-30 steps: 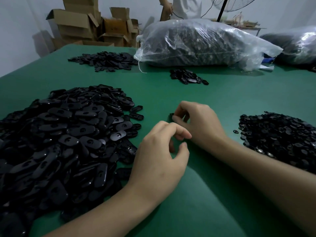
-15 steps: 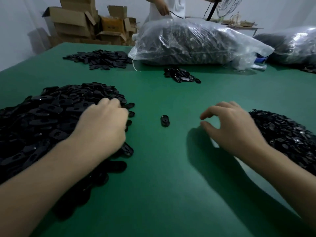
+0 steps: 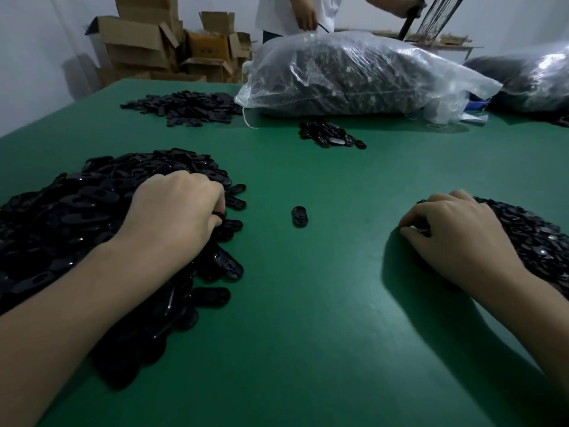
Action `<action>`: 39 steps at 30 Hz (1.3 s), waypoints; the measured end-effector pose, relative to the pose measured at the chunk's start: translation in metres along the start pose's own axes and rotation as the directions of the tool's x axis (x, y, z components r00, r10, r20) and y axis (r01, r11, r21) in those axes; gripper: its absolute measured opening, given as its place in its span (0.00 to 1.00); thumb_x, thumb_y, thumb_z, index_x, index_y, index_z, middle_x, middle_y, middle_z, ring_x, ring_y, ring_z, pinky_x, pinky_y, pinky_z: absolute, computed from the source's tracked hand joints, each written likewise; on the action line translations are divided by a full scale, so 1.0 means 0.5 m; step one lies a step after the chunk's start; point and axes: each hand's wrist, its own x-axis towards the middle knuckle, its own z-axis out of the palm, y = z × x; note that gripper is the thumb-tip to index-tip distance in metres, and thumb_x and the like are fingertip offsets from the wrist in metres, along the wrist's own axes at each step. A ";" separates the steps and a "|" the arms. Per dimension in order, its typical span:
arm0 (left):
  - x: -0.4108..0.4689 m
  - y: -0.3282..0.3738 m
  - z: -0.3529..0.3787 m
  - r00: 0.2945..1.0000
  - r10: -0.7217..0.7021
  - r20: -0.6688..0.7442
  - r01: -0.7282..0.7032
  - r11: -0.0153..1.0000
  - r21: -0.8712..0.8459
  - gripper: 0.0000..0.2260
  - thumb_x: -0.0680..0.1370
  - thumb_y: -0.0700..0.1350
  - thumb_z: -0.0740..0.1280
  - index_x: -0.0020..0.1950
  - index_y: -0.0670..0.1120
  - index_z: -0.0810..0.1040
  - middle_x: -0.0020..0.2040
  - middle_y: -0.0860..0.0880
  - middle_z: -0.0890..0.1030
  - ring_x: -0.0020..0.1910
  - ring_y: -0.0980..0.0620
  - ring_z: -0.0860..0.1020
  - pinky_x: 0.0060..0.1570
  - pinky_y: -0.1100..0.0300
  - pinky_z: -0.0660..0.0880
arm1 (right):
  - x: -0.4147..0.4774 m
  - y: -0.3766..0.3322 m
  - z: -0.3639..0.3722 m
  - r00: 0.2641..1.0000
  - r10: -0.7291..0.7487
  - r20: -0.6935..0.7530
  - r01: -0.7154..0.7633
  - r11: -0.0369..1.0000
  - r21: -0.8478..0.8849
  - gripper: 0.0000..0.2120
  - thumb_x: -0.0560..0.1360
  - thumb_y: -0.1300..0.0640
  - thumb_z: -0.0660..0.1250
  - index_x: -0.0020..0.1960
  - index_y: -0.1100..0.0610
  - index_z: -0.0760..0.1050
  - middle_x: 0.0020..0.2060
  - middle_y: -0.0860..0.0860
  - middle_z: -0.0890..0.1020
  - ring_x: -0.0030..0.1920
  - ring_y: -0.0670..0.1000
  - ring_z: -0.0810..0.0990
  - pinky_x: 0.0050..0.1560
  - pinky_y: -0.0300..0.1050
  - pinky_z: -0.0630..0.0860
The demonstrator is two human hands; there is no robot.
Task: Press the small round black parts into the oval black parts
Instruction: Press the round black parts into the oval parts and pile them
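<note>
Overhead, head view. No brand or label can be read; a dark print on one of the cardboard cartons (image 3: 206, 50) is too blurred to make out.

Green table (image 3: 308, 318) with five groups of black parts. At near left, one large heap of oval black parts (image 3: 70, 217). At near right, one heap of small round black parts (image 3: 535, 241), partly cut by the frame edge. Between them, well apart from both, one lone oval part (image 3: 299, 216) lies flat. Farther back lie one small cluster of glossy parts (image 3: 329, 135) and one flat scatter of dark parts (image 3: 184, 107).

The left hand (image 3: 177, 217) rests on the right edge of the oval heap, fingers curled down among the parts. The fingertips are hidden, so whether it grips one cannot be told. The right hand (image 3: 452, 238) lies on the left edge of the round heap and covers part of it. Its thumb and forefinger pinch a small round black part (image 3: 424, 230).

Two clear plastic bags of dark parts lie at the far side: one at centre (image 3: 348, 75), one at far right (image 3: 535, 78). Behind the first stands a second person (image 3: 295, 10) in a white top, seen from the shoulders down. One hand hangs near the bag and the other holds a black pole (image 3: 409, 20). At least four cartons are stacked in the far left corner.
</note>
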 end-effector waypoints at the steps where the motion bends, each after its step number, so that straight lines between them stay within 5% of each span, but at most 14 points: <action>1: -0.001 0.000 -0.002 0.999 0.003 -0.034 -0.004 0.999 -0.032 0.03 0.80 0.53 0.71 0.52 0.57 0.81 0.47 0.57 0.81 0.51 0.50 0.79 0.45 0.55 0.73 | 0.001 0.001 0.000 1.000 -0.004 -0.003 0.004 1.000 0.006 0.05 0.77 0.51 0.71 0.51 0.48 0.85 0.47 0.48 0.83 0.54 0.55 0.75 0.54 0.55 0.75; 6: -0.004 0.018 -0.018 0.989 -0.071 -0.134 -0.005 0.867 -0.498 0.04 0.77 0.52 0.75 0.47 0.57 0.81 0.40 0.59 0.83 0.41 0.58 0.82 0.44 0.57 0.80 | 0.006 0.001 0.005 0.999 -0.041 -0.017 0.041 0.999 0.016 0.04 0.78 0.53 0.71 0.50 0.49 0.84 0.47 0.48 0.84 0.54 0.56 0.75 0.53 0.54 0.72; 10: -0.015 0.058 -0.029 0.993 -0.090 0.077 0.108 0.417 -0.903 0.03 0.79 0.46 0.74 0.51 0.50 0.81 0.42 0.54 0.87 0.39 0.57 0.86 0.36 0.61 0.83 | 0.009 -0.004 0.009 0.997 -0.068 -0.030 0.070 0.995 0.064 0.02 0.78 0.55 0.71 0.49 0.52 0.83 0.45 0.50 0.84 0.52 0.56 0.75 0.52 0.54 0.74; 13: -0.031 0.085 -0.028 0.972 -0.038 0.233 0.236 0.110 -0.965 0.05 0.81 0.40 0.70 0.56 0.45 0.80 0.44 0.48 0.88 0.42 0.51 0.88 0.35 0.61 0.82 | 0.007 -0.007 0.007 0.996 -0.080 -0.028 0.083 0.991 0.101 0.01 0.76 0.57 0.72 0.47 0.53 0.81 0.44 0.51 0.84 0.50 0.57 0.76 0.51 0.55 0.75; 16: -0.051 0.111 -0.017 0.949 -0.027 0.314 0.312 -0.064 -0.948 0.09 0.80 0.36 0.70 0.59 0.44 0.81 0.47 0.44 0.88 0.45 0.50 0.88 0.37 0.62 0.82 | 0.006 -0.018 0.005 0.993 -0.100 -0.060 0.109 0.979 0.172 0.02 0.77 0.57 0.72 0.47 0.54 0.80 0.42 0.50 0.83 0.49 0.55 0.76 0.47 0.51 0.72; 18: -0.064 0.128 -0.007 0.944 -0.015 0.331 0.328 -0.085 -0.941 0.12 0.79 0.34 0.71 0.60 0.45 0.81 0.49 0.43 0.87 0.46 0.51 0.87 0.38 0.62 0.82 | 0.004 -0.043 -0.005 0.991 -0.090 -0.095 0.117 0.937 0.328 0.02 0.78 0.56 0.72 0.46 0.52 0.79 0.42 0.47 0.83 0.47 0.52 0.78 0.46 0.47 0.73; 20: -0.079 0.142 0.004 0.952 -0.005 0.305 0.304 -0.052 -0.951 0.14 0.79 0.34 0.72 0.61 0.47 0.81 0.49 0.43 0.87 0.46 0.51 0.87 0.39 0.63 0.82 | -0.004 -0.087 -0.021 0.993 -0.071 -0.099 0.115 0.817 0.565 0.03 0.77 0.56 0.72 0.46 0.51 0.80 0.39 0.44 0.83 0.43 0.44 0.80 0.43 0.32 0.72; 23: -0.098 0.156 0.020 0.973 -0.025 0.230 0.231 0.038 -0.972 0.16 0.78 0.38 0.74 0.62 0.53 0.83 0.49 0.44 0.87 0.48 0.50 0.86 0.44 0.61 0.81 | -0.028 -0.158 -0.039 0.992 -0.123 0.030 0.024 0.416 0.909 0.02 0.78 0.59 0.72 0.46 0.54 0.81 0.38 0.46 0.86 0.39 0.41 0.82 0.40 0.29 0.72; 25: -0.107 0.159 0.029 0.982 -0.037 0.185 0.187 0.068 -0.980 0.18 0.77 0.41 0.76 0.63 0.59 0.83 0.49 0.46 0.86 0.50 0.50 0.86 0.48 0.60 0.80 | -0.047 -0.187 -0.037 0.981 -0.146 0.126 -0.102 0.159 0.982 0.03 0.79 0.61 0.70 0.47 0.57 0.81 0.37 0.47 0.85 0.36 0.41 0.79 0.36 0.31 0.72; 29: -0.117 0.157 0.034 0.996 -0.033 0.087 0.089 0.062 -0.994 0.15 0.79 0.42 0.74 0.60 0.60 0.81 0.46 0.50 0.86 0.46 0.53 0.86 0.47 0.63 0.80 | -0.070 -0.199 -0.018 0.955 -0.131 0.264 -0.279 -0.106 0.955 0.03 0.77 0.57 0.70 0.47 0.57 0.80 0.36 0.48 0.81 0.36 0.46 0.75 0.33 0.37 0.71; 34: -0.119 0.158 0.033 0.998 -0.045 0.048 0.050 0.040 -0.998 0.10 0.78 0.41 0.74 0.56 0.55 0.85 0.46 0.50 0.86 0.44 0.53 0.86 0.47 0.63 0.81 | -0.082 -0.194 -0.005 0.936 -0.197 0.292 -0.335 -0.244 0.910 0.06 0.74 0.55 0.70 0.47 0.58 0.81 0.38 0.53 0.81 0.35 0.48 0.75 0.34 0.38 0.74; 39: -0.119 0.162 0.032 0.999 -0.039 0.004 0.006 0.039 -0.999 0.07 0.75 0.47 0.75 0.53 0.54 0.86 0.46 0.52 0.87 0.43 0.54 0.86 0.48 0.63 0.82 | -0.085 -0.187 -0.001 0.936 -0.241 0.257 -0.319 -0.268 0.909 0.04 0.73 0.54 0.73 0.45 0.55 0.83 0.38 0.53 0.81 0.35 0.48 0.76 0.36 0.39 0.76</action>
